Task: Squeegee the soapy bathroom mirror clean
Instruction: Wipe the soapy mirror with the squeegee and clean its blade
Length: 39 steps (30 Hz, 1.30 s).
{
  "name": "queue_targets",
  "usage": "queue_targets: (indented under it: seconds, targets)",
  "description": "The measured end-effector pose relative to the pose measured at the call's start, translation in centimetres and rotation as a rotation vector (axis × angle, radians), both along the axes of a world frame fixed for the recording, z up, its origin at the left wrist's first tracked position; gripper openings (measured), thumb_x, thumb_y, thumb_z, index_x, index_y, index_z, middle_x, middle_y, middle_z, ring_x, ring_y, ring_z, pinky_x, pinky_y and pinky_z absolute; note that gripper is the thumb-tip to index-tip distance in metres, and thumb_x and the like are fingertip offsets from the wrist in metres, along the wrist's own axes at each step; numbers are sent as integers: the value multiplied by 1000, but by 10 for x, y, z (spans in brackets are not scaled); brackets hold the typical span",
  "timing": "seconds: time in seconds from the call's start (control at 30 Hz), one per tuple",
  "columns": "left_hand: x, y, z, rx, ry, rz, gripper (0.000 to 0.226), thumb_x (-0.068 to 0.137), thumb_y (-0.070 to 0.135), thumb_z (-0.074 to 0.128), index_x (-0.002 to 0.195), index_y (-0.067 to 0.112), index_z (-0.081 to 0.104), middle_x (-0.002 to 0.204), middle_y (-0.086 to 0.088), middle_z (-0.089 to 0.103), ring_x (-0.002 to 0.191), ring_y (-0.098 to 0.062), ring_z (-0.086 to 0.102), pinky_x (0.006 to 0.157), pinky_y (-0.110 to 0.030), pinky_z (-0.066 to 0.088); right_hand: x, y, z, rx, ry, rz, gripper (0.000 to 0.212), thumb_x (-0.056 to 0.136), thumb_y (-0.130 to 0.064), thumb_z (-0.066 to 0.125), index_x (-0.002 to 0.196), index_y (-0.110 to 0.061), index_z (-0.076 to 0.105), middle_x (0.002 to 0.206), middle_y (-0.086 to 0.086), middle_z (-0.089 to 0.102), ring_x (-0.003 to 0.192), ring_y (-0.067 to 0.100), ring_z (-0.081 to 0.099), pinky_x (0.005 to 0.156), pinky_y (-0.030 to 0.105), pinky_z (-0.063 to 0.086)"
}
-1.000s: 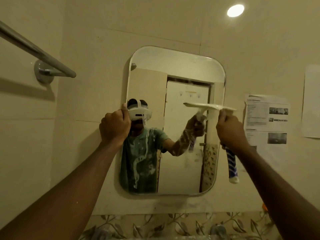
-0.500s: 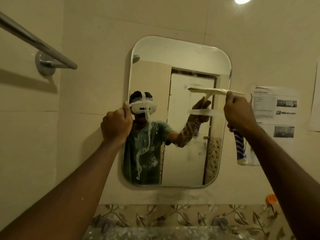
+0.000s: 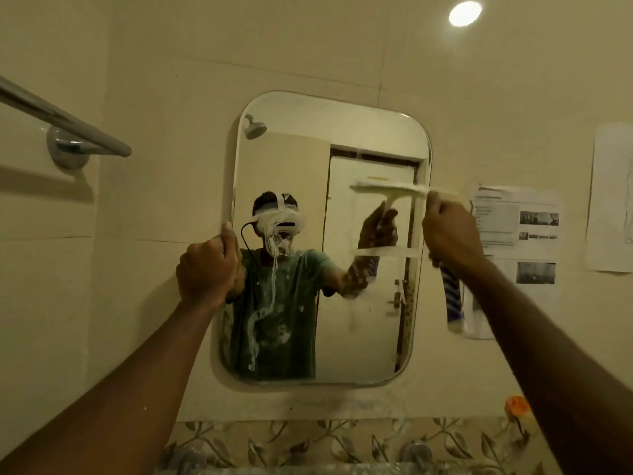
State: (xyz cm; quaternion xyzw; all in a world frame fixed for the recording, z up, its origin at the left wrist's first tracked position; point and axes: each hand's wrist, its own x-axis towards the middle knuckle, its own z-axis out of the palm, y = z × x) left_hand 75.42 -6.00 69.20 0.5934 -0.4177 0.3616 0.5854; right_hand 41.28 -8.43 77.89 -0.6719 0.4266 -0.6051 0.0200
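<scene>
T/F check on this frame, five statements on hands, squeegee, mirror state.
1. The right hand grips the squeegee by its handle. True.
2. The left hand hangs free of the mirror. False: it grips the mirror's left edge.
3. The squeegee blade sits at the mirror's bottom edge. False: it lies on the right side, above mid-height.
4. Soap streaks run down the mirror's left half. True.
5. A towel bar is mounted right of the mirror. False: it is on the left.

blue-and-white striped squeegee handle point(image 3: 452, 299), leaf-patterned tile border point(image 3: 342, 440)
</scene>
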Motion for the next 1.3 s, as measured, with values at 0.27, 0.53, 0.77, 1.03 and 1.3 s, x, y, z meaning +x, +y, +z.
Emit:
queue_targets:
  seconds: [0.27,0.53,0.77,1.03,1.3]
  targets:
    - [0,-2,1,8,10,21,64,102,43,31,62,4,62,47,-3,46,40,-20,43,45,-20,30,5,-13,40,-5,28,-27,45,105,-38,29,75,-14,53,60,2,55,35,4,50,32,15,38]
    - [-4,2,6,49,71,49,67,101,48,25,77,2,68,67,-21,64,63,-38,61,57,-31,38,9,2,-91,121,114,4,51,104,-42,27,72,-14,56,57,4,57,42,14,53,41,24,43]
    - [-4,5,5,34,58,20,67,101,47,26,75,0,67,63,-18,63,57,-33,59,54,-26,35,-5,-9,-2,42,44,-3,48,104,-44,29,75,-15,55,60,4,57,39,12,52,30,19,39]
    - [-6,1,-3,-62,19,4,59,103,37,34,62,4,61,47,-2,44,39,-17,40,45,-20,30,7,-11,-112,126,2,-8,54,103,-48,25,78,-11,55,64,13,62,52,25,59,52,43,57]
    - [-8,-1,-7,-129,27,16,54,102,33,39,63,4,63,47,-9,54,40,-15,37,46,-22,31,8,3,-112,110,-16,-51,55,104,-45,26,70,-12,53,55,7,56,36,12,51,33,22,42]
